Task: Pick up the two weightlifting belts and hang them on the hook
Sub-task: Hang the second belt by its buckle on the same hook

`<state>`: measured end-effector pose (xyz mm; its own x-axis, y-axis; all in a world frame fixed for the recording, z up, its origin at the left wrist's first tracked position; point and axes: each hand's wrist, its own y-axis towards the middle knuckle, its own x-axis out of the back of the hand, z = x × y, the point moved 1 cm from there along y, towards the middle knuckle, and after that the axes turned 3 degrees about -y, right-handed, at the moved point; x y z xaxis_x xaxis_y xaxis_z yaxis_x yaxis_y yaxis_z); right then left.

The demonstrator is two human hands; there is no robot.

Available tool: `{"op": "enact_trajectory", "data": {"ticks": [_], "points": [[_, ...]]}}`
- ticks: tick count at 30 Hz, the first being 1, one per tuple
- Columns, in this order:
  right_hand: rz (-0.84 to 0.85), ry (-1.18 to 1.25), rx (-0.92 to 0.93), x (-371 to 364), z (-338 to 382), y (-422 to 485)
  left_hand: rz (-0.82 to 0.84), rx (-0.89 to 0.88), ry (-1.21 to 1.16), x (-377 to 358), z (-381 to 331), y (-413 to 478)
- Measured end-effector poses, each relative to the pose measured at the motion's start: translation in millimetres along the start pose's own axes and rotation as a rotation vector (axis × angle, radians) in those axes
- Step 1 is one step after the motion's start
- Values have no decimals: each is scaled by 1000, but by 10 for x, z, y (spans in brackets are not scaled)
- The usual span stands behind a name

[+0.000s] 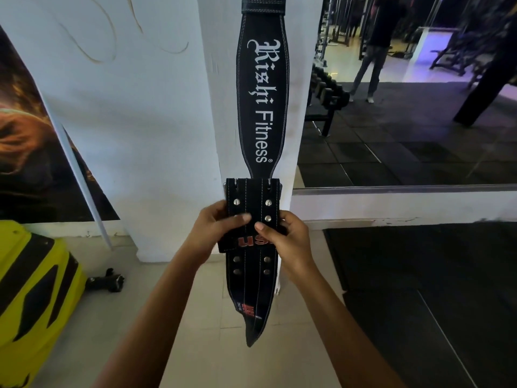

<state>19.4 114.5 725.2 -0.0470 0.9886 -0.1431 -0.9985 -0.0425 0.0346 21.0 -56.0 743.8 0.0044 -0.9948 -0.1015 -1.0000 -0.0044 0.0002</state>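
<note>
A black weightlifting belt with white lettering (261, 102) hangs flat against the white pillar (170, 135), its top running out of the frame; the hook is not in view. In front of its lower end is a second black belt with red lettering (251, 292), held upright with its buckle end up. My left hand (215, 231) grips this belt's left edge, thumb across the front. My right hand (285, 242) grips its right edge, thumb on the front too. The belt's tail dangles below my hands toward the floor.
A yellow and black machine (30, 281) stands at the lower left. A small dark dumbbell (107, 280) lies on the tiled floor beside it. To the right, a wall mirror (405, 107) reflects a dumbbell rack and a standing person. Black rubber mats (419, 275) cover the right floor.
</note>
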Motion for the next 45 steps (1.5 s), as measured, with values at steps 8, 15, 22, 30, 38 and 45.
{"op": "enact_trajectory", "data": {"ticks": [8, 15, 22, 30, 38, 45], "points": [[-19, 24, 58, 104, 192, 154, 144, 200, 130, -26, 920, -442], [-28, -26, 33, 161, 15, 67, 38, 35, -13, -42, 522, -214], [-41, -18, 14, 249, 0, 21, 281, 31, -195, -127, 159, -38], [-59, -74, 50, 230, -39, -12, 187, 22, -72, -170, 192, 81], [-45, -75, 68, 220, 74, 138, 244, 161, 54, -93, 898, -368], [16, -187, 56, 130, -15, 113, -40, 21, -165, -168, 263, -190]]}}
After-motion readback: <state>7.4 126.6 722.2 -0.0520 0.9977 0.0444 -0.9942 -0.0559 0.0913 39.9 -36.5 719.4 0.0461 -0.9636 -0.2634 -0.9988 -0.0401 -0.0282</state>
